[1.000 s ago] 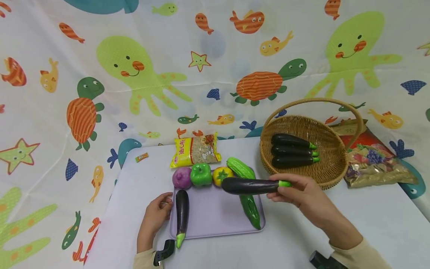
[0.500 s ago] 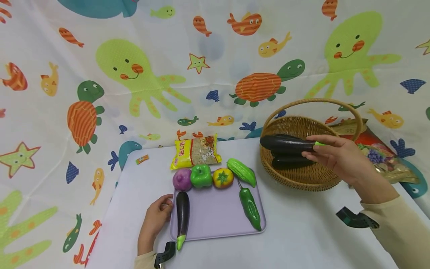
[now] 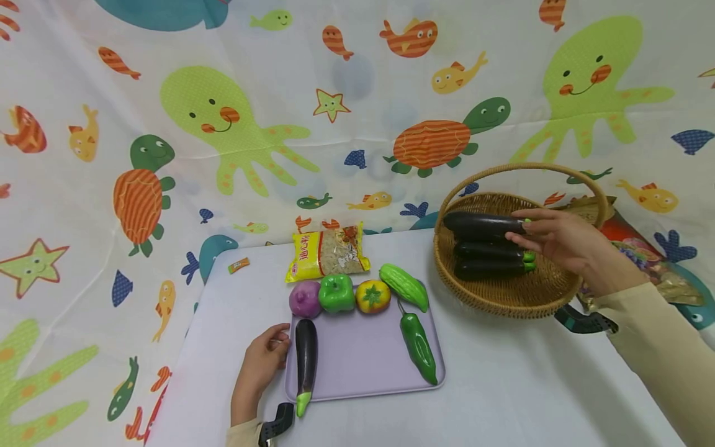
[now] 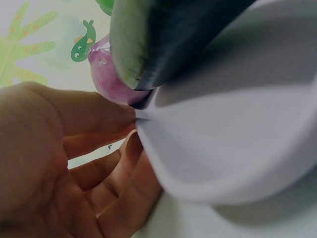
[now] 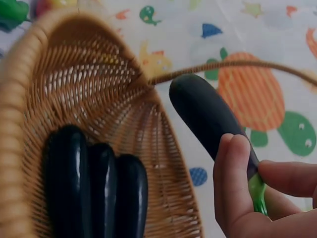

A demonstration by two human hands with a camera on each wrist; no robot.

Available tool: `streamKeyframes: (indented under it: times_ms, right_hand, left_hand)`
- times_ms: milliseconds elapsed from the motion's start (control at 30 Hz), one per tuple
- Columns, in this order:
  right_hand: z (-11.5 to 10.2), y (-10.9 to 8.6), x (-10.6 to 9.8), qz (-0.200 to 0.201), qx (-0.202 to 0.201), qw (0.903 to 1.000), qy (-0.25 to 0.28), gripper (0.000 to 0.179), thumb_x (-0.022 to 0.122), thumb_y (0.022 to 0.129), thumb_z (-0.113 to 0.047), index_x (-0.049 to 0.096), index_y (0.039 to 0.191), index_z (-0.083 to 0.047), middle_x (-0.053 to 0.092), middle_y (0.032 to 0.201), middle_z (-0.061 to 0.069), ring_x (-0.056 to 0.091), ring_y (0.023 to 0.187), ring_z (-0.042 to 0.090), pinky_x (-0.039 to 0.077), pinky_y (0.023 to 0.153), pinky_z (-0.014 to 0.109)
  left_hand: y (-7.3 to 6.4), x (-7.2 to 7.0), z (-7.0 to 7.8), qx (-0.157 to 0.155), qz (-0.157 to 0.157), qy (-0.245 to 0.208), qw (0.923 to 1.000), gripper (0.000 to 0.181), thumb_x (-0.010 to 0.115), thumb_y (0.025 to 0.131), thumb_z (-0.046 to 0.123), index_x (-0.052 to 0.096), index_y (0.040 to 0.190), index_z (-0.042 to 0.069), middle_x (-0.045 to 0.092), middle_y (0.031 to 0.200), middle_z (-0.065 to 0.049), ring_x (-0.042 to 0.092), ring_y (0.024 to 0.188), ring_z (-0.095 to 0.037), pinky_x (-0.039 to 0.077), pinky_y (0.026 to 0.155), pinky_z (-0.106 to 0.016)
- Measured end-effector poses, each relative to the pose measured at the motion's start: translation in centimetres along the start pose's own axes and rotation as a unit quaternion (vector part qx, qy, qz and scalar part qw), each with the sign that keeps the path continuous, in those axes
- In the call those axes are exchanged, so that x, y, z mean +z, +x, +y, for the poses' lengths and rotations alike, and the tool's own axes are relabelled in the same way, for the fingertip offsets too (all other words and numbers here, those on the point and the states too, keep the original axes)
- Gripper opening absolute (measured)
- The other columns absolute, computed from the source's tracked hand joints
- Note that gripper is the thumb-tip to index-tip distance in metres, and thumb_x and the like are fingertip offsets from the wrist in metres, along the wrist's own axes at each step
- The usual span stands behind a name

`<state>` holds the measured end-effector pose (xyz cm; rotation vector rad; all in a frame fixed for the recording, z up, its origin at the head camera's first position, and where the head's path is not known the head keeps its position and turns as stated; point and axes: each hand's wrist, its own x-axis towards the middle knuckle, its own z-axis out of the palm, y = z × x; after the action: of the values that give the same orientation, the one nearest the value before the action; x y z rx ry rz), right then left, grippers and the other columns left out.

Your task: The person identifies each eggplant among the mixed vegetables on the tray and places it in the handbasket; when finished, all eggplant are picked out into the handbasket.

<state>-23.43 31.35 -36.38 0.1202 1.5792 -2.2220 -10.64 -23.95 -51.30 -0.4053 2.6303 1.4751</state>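
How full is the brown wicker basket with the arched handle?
Partly full: three long, glossy, dark eggplants lie in the basket, bare weave beside them.

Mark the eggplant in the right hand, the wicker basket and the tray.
Held eggplant [image 5: 205,114], right wrist view: middle of its dark body.
Wicker basket [image 3: 511,308], head view: its front rim.
Tray [image 3: 363,357], head view: bare middle of its floor.

R hand [image 3: 566,243] moved eggplant [image 3: 481,225] from above tray [image 3: 363,357] to prob. over basket [image 3: 503,305].

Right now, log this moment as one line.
right hand: pinches eggplant near green end; left hand: holds tray edge; basket: three more eggplants
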Motion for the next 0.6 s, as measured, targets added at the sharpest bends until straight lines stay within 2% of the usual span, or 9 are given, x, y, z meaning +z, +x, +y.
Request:
streamKeyframes:
  times_ms: [167,233,300,367,433,500,533,567,600]
  right_hand:
    - [-0.4,1.1,-0.8,0.012,0.026,0.9991,0.030,0.034,0.043,0.105,0.005,0.071,0.104,-0.014,-0.026,0.166,0.001,0.072,0.097,0.019,0.055,0.095,0.027]
    - [-0.7,1.5,-1.0,0.021,0.040,0.9980,0.044,0.027,0.044,0.105,0.004,0.065,0.113,-0.011,-0.026,0.166,-0.005,0.072,0.097,0.019,0.054,0.096,0.025]
    - [-0.9,2.0,-1.3,0.029,0.054,0.9966,0.055,0.039,0.044,0.105,0.004,0.052,0.139,-0.014,-0.024,0.166,-0.009,0.068,0.105,0.018,0.052,0.099,0.025]
    - [-1.1,2.5,-1.5,0.038,0.066,0.9943,0.074,0.039,0.045,0.105,0.005,0.052,0.139,-0.013,-0.020,0.168,-0.010,0.063,0.115,0.021,0.051,0.101,0.025]
    - [-1.4,2.9,-1.7,0.047,0.075,0.9923,0.087,0.036,0.046,0.104,0.005,0.059,0.134,-0.009,-0.016,0.169,-0.010,0.063,0.113,0.023,0.051,0.101,0.026]
    - [-1.6,3.3,-1.9,0.053,0.083,0.9897,0.105,0.030,0.046,0.103,0.006,0.072,0.112,-0.007,-0.013,0.169,-0.010,0.064,0.111,0.026,0.052,0.100,0.027]
    - [-1.7,3.4,-2.0,0.057,0.088,0.9881,0.113,0.031,0.047,0.103,0.007,0.074,0.096,-0.007,-0.012,0.169,-0.010,0.068,0.101,0.027,0.053,0.098,0.027]
    - [-1.8,3.6,-2.0,0.057,0.091,0.9877,0.113,0.032,0.047,0.103,0.006,0.074,0.093,-0.007,-0.013,0.169,-0.010,0.071,0.089,0.027,0.053,0.098,0.027]
    - [-1.9,3.7,-2.1,0.059,0.095,0.9869,0.116,0.032,0.048,0.103,0.006,0.075,0.092,-0.006,-0.013,0.169,-0.010,0.071,0.089,0.027,0.053,0.098,0.027]
  left_hand:
    - [0.0,0.0,0.0,0.004,-0.001,0.005,1.0000,0.037,0.059,0.098,-0.002,0.062,0.134,0.000,0.061,0.109,-0.014,0.057,0.081,-0.017,0.056,0.059,-0.026]
    - [0.0,0.0,0.0,0.005,-0.002,0.004,1.0000,0.036,0.059,0.098,-0.001,0.062,0.134,0.000,0.061,0.109,-0.014,0.057,0.081,-0.017,0.056,0.059,-0.026]
    - [0.0,0.0,0.0,0.005,-0.002,0.004,1.0000,0.036,0.059,0.098,-0.001,0.062,0.134,0.001,0.061,0.109,-0.014,0.056,0.080,-0.017,0.056,0.059,-0.026]
    - [-0.1,0.0,0.1,0.003,-0.002,0.003,1.0000,0.036,0.059,0.098,-0.001,0.062,0.134,0.001,0.061,0.109,-0.014,0.056,0.081,-0.017,0.056,0.059,-0.026]
    - [-0.1,0.0,0.1,0.002,-0.002,0.002,1.0000,0.036,0.059,0.098,-0.001,0.062,0.134,0.000,0.060,0.110,-0.014,0.056,0.081,-0.017,0.056,0.059,-0.026]
    - [-0.1,0.0,0.1,0.002,-0.001,0.003,1.0000,0.036,0.059,0.098,-0.001,0.062,0.134,0.000,0.060,0.110,-0.014,0.056,0.081,-0.017,0.056,0.059,-0.026]
    - [-0.1,0.0,0.1,0.003,-0.001,0.003,1.0000,0.036,0.059,0.098,-0.001,0.062,0.134,0.000,0.060,0.110,-0.014,0.056,0.081,-0.017,0.056,0.059,-0.026]
    - [-0.2,0.0,0.1,0.003,-0.001,0.004,1.0000,0.036,0.059,0.098,-0.001,0.062,0.134,0.000,0.060,0.110,-0.014,0.056,0.080,-0.017,0.056,0.059,-0.026]
    - [-0.2,0.0,0.1,0.003,-0.001,0.004,1.0000,0.036,0.059,0.098,-0.001,0.062,0.134,0.000,0.060,0.109,-0.014,0.056,0.080,-0.016,0.055,0.058,-0.026]
